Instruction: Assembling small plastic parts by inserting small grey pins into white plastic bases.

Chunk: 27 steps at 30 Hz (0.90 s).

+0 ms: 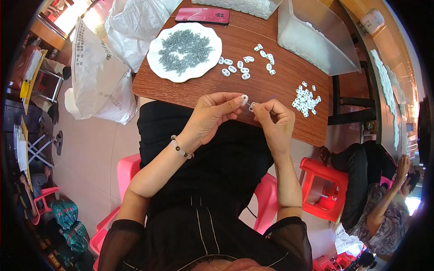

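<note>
Small white oval plastic piece (244, 99) sits pinched between the thumb and forefinger of my left hand (212, 115), at centre frame, just over the near edge of the brown wooden table (199, 90). My right hand (275, 119) is closed on a thin grey metal screw (251, 106), its tip touching the white piece. Above, upper centre, a white scalloped plate (156, 63) carries a heap of grey screws (184, 49). Loose white pieces (244, 65) lie right of the plate; a second cluster (305, 99) lies at centre right. A red phone (202, 15) rests at top centre, a clear plastic bin (325, 54) upper right.
</note>
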### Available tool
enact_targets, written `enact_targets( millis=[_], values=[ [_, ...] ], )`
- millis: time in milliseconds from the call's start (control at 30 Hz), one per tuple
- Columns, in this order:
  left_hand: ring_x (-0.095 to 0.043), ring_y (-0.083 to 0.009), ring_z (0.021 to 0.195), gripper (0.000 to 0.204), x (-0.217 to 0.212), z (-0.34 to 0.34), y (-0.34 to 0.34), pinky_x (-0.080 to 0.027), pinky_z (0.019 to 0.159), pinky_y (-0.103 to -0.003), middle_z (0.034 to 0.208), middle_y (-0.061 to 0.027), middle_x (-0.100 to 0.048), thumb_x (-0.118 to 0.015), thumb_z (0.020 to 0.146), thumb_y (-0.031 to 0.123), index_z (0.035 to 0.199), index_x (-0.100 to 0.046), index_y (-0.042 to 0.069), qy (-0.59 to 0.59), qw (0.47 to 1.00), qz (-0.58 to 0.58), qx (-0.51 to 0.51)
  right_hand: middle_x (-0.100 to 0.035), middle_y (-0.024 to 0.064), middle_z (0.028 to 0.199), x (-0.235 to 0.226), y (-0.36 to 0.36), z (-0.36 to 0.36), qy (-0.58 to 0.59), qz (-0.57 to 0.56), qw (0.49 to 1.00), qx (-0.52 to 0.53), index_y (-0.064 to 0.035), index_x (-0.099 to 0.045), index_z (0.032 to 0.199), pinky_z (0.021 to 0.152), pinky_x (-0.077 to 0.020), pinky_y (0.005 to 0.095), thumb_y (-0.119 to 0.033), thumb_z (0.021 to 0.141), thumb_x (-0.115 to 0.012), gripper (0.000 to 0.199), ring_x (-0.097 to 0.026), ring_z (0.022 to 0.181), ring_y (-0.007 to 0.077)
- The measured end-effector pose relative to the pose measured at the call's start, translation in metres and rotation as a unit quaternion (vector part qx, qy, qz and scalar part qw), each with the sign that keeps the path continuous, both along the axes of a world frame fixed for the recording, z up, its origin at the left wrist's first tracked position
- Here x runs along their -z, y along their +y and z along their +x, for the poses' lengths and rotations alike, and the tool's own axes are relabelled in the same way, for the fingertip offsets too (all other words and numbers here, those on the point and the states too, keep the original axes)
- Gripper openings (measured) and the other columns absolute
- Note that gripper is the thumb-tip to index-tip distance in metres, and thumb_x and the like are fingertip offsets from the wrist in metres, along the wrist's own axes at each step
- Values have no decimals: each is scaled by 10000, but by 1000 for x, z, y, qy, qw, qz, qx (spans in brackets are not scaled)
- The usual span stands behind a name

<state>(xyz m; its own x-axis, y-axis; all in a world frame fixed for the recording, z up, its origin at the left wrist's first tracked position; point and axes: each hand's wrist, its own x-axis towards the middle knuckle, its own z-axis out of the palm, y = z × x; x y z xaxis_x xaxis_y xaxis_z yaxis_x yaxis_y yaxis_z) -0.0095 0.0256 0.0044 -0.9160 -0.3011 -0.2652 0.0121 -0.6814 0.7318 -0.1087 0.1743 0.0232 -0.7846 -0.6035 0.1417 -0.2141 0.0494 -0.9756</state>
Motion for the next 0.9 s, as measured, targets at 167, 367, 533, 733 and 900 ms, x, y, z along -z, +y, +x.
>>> enact_targets(
  millis=[167, 367, 533, 733, 900],
  values=[
    [-606, -64, 767, 240, -2, 1, 1, -496, 693, -196, 881, -22, -682, -713, 876, 175, 1046, -687, 7, 0, 1000, -14, -7, -567, -55, 607, 2, 0, 0, 1, -1, 1000, 0, -8, -659, 753, 505, -332, 176, -109, 866, -701, 157, -451, 557, -7],
    [-626, -88, 792, 238, 1, 2, 0, -509, 710, -210, 928, -49, -693, -682, 889, 125, 1093, -672, 3, 7, 1000, -31, -3, -556, -59, 597, 2, -1, 0, 2, 2, 1000, 9, -5, -660, 753, 496, -320, 177, -101, 864, -698, 151, -440, 551, -10],
    [-620, -79, 791, 232, 1, 1, 4, -499, 699, -208, 922, -48, -697, -686, 888, 126, 1080, -680, -4, 11, 997, -70, -5, -557, -59, 601, 6, -1, -1, 19, 9, 1000, 2, -3, -665, 766, 499, -322, 174, -102, 864, -699, 144, -444, 554, -10],
    [-617, -75, 791, 219, 1, 4, 7, -492, 690, -201, 919, -46, -695, -678, 894, 123, 1074, -686, -2, 31, 997, -76, -14, -574, -60, 630, 3, -3, 4, 5, 8, 1000, -12, 3, -668, 799, 511, -339, 167, -99, 881, -688, 132, -462, 576, -11],
    [-618, -76, 796, 223, -8, 6, 2, -496, 693, -199, 930, -44, -693, -675, 896, 126, 1080, -685, 0, 24, 999, -42, 13, -616, -47, 727, 0, -3, 4, -54, -36, 997, -46, 20, -674, 885, 554, -370, 153, -75, 895, -674, 95, -499, 631, -9]
  ],
)
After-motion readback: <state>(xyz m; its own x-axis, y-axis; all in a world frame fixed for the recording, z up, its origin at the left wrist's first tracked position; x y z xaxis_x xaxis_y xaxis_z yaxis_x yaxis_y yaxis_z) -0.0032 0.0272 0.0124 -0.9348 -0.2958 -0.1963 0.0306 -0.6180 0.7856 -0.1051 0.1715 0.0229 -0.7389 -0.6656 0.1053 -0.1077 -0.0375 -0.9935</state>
